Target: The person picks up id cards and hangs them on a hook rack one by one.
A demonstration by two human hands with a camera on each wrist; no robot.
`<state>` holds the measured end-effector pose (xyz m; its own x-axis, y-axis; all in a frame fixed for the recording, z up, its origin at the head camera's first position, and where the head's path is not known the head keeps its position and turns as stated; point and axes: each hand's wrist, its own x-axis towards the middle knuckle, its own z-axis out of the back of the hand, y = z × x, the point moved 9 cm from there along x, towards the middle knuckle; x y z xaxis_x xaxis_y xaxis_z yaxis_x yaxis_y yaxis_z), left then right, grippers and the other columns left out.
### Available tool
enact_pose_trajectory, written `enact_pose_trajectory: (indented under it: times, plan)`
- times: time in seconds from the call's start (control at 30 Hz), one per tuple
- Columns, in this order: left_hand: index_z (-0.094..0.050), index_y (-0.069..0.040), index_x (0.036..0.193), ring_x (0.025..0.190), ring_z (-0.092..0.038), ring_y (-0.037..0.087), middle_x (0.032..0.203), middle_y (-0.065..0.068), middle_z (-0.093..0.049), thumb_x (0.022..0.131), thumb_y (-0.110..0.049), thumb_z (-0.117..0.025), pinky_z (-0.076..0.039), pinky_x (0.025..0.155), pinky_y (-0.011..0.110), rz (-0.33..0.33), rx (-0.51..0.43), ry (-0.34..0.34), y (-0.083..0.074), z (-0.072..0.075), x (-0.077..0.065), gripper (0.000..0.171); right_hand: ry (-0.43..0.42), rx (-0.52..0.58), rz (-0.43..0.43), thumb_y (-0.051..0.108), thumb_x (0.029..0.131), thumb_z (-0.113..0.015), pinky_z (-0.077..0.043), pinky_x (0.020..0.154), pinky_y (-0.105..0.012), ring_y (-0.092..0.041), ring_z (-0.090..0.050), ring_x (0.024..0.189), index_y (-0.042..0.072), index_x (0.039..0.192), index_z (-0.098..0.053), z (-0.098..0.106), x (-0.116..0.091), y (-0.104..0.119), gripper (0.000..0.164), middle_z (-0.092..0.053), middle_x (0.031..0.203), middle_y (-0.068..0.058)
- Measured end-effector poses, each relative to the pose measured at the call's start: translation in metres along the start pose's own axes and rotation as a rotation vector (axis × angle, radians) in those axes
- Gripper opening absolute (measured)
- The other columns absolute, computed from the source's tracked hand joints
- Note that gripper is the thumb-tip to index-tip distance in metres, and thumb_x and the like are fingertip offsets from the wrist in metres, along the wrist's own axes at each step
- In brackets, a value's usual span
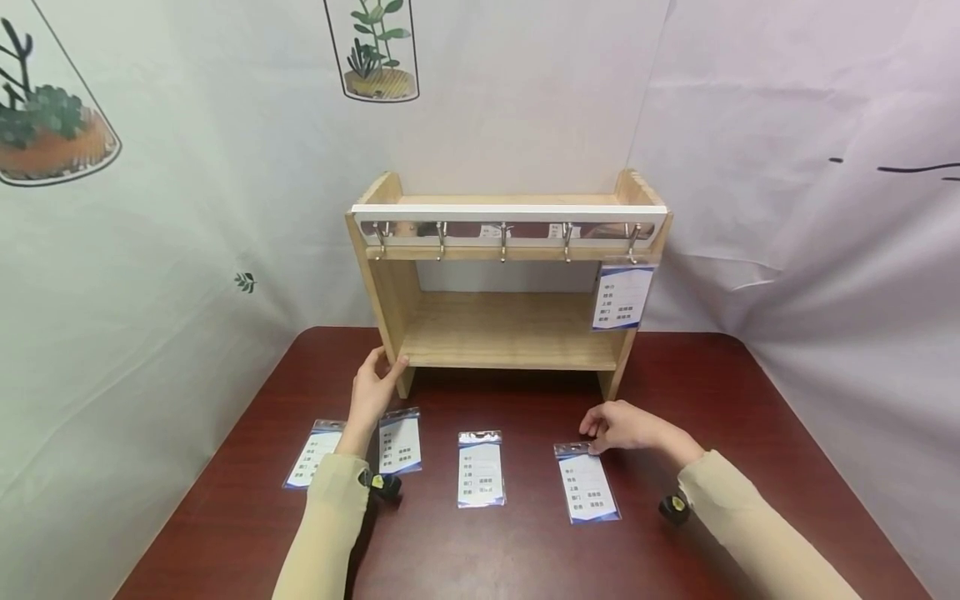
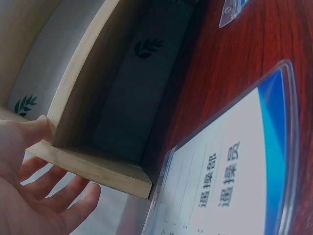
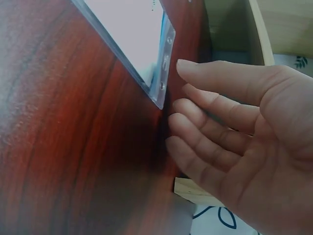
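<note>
A small wooden rack (image 1: 510,329) stands on the table, with a row of metal hooks on its white front rail. My left hand (image 1: 371,392) holds the rack's left side panel (image 2: 93,164) low down, thumb at the front and fingers on the outer side. Just beyond the top end of the rightmost table badge (image 1: 587,483), a clear-sleeved name card, is my right hand (image 1: 622,425). In the right wrist view its fingers (image 3: 205,142) are loosely bent with nothing between them, and the badge (image 3: 132,34) lies flat, apart from the thumb.
One badge (image 1: 622,296) hangs from the rightmost hook. Three others lie on the dark red table (image 1: 510,554): a middle badge (image 1: 480,475), one beside my left wrist (image 1: 401,446), and a far-left badge (image 1: 306,458) partly behind the sleeve. White printed cloth (image 1: 510,125) surrounds the table.
</note>
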<state>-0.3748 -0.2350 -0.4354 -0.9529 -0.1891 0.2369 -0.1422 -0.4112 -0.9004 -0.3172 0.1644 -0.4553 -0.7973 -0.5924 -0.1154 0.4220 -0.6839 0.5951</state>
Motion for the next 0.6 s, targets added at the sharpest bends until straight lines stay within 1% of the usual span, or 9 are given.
enact_pose_trajectory:
  times: [0.07, 0.13, 0.3, 0.37, 0.47, 0.5, 0.6]
  plan:
    - [-0.054, -0.004, 0.14, 0.118, -0.06, 0.034, 0.132, 0.022, -0.062, 0.096, -0.039, -0.069, -0.05, 0.098, 0.049, 0.002, 0.001, 0.002, 0.0, 0.0, 0.0, 0.058, 0.017, -0.015, 0.005, 0.009, 0.075, -0.085, -0.05, 0.072, -0.024, -0.009, -0.059, 0.08, 0.004, 0.098, -0.071, -0.003, -0.001, 0.001, 0.027, -0.067, 0.085, 0.002]
    - [-0.054, -0.005, 0.14, 0.119, -0.06, 0.034, 0.132, 0.022, -0.062, 0.096, -0.041, -0.069, -0.05, 0.098, 0.05, 0.004, -0.001, 0.003, 0.0, 0.0, 0.001, 0.059, 0.022, -0.053, 0.013, 0.011, 0.074, -0.086, -0.05, 0.073, -0.025, -0.011, -0.059, 0.081, 0.004, 0.098, -0.07, -0.005, -0.001, 0.004, 0.03, -0.065, 0.087, 0.001]
    - [-0.054, -0.006, 0.141, 0.12, -0.059, 0.034, 0.133, 0.021, -0.062, 0.095, -0.044, -0.069, -0.05, 0.099, 0.05, 0.005, -0.006, 0.005, 0.0, 0.0, 0.003, 0.061, 0.006, -0.162, 0.035, 0.016, 0.071, -0.089, -0.05, 0.076, -0.029, -0.014, -0.057, 0.083, 0.005, 0.099, -0.068, -0.006, -0.002, 0.011, 0.037, -0.06, 0.089, 0.0]
    - [-0.054, -0.006, 0.141, 0.121, -0.059, 0.034, 0.133, 0.022, -0.062, 0.095, -0.044, -0.069, -0.05, 0.099, 0.05, 0.006, -0.005, 0.007, 0.0, -0.001, 0.003, 0.061, 0.004, -0.169, 0.034, 0.016, 0.069, -0.09, -0.049, 0.076, -0.03, -0.014, -0.056, 0.083, 0.006, 0.098, -0.067, -0.007, -0.002, 0.012, 0.038, -0.059, 0.089, 0.0]
    - [-0.053, -0.005, 0.141, 0.121, -0.059, 0.034, 0.134, 0.022, -0.061, 0.096, -0.042, -0.069, -0.049, 0.1, 0.05, 0.008, -0.003, 0.008, 0.0, -0.001, 0.002, 0.061, -0.001, -0.163, 0.06, 0.015, 0.068, -0.09, -0.048, 0.074, -0.029, -0.013, -0.053, 0.081, 0.007, 0.095, -0.065, -0.007, -0.003, 0.013, 0.037, -0.056, 0.087, 0.001]
    - [-0.053, -0.005, 0.141, 0.121, -0.059, 0.034, 0.134, 0.022, -0.061, 0.096, -0.042, -0.069, -0.049, 0.1, 0.05, 0.009, -0.001, 0.008, 0.001, -0.001, 0.002, 0.06, -0.01, -0.167, 0.092, 0.015, 0.069, -0.089, -0.047, 0.072, -0.028, -0.012, -0.051, 0.079, 0.008, 0.094, -0.064, -0.008, -0.003, 0.013, 0.036, -0.055, 0.086, 0.001]
    - [-0.053, -0.005, 0.141, 0.12, -0.06, 0.035, 0.133, 0.022, -0.061, 0.096, -0.041, -0.069, -0.049, 0.1, 0.05, 0.01, 0.003, 0.005, 0.001, -0.001, 0.001, 0.06, -0.008, -0.161, 0.116, 0.013, 0.07, -0.088, -0.045, 0.069, -0.027, -0.012, -0.05, 0.077, 0.009, 0.09, -0.063, -0.008, -0.003, 0.015, 0.033, -0.053, 0.084, 0.002]
